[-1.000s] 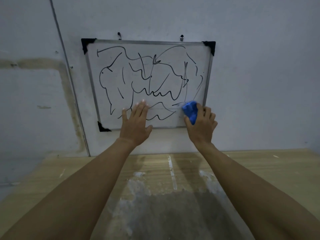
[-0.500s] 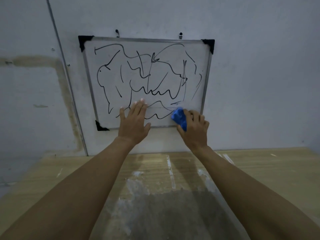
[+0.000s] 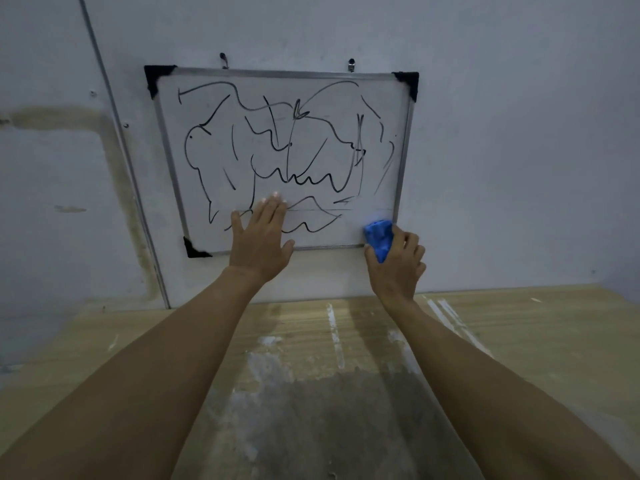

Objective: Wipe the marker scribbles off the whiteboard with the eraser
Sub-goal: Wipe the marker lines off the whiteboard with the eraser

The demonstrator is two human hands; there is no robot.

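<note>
With eraser grasped in right grip and left grip laid flat, board could be unhooked by upstrokes.

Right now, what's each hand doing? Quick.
Left hand: open, pressed flat on the whiteboard.
Right hand: grips the blue eraser at the board's lower right corner.

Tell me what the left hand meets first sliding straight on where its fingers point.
Left hand, flat on the whiteboard, would likely cross the zigzag scribble just above its fingertips.
</note>
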